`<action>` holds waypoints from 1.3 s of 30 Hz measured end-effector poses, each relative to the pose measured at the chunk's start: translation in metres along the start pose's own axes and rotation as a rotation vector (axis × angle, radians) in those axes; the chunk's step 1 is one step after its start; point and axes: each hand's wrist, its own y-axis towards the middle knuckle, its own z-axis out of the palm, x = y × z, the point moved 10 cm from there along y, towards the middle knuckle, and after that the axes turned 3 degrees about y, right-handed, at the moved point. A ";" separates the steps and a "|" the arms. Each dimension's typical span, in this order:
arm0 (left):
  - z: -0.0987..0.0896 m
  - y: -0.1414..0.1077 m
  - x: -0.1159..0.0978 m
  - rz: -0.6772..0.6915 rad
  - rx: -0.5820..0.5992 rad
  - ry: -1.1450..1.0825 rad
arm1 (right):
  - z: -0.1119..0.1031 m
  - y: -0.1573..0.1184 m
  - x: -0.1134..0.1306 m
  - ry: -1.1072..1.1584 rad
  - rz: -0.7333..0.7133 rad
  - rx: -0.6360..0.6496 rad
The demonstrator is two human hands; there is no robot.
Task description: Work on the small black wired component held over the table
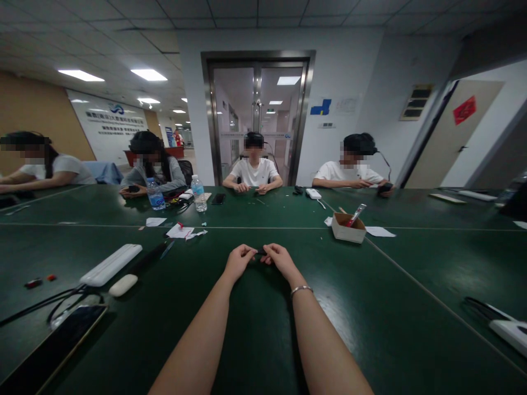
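Both my hands are held out over the green table (263, 312), close together near the middle of the view. My left hand (239, 261) pinches one end of a small dark object (261, 252). The other end is between the fingers of my right hand (278, 259), whose wrist has a metal bracelet (302, 289). The object is short and thin, mostly covered by fingertips, and too small to name.
At left lie a phone (57, 351), a white power strip (111, 265), a white oval case (123, 285) and a pen (167, 249). Ahead are paper scraps (180, 231), bottles (155, 195) and a small box (348, 230). Several people sit across the table.
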 end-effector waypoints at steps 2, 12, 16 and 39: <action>0.000 0.000 0.003 -0.014 0.005 0.043 | 0.001 0.000 0.001 0.012 -0.004 0.010; -0.004 -0.001 0.009 -0.084 0.012 0.197 | 0.003 0.000 -0.001 0.061 0.001 0.028; -0.005 -0.004 0.007 -0.106 0.022 0.234 | 0.003 -0.001 0.000 0.073 -0.005 0.030; -0.007 -0.005 0.008 -0.126 0.015 0.350 | 0.009 -0.003 0.000 0.051 -0.028 0.123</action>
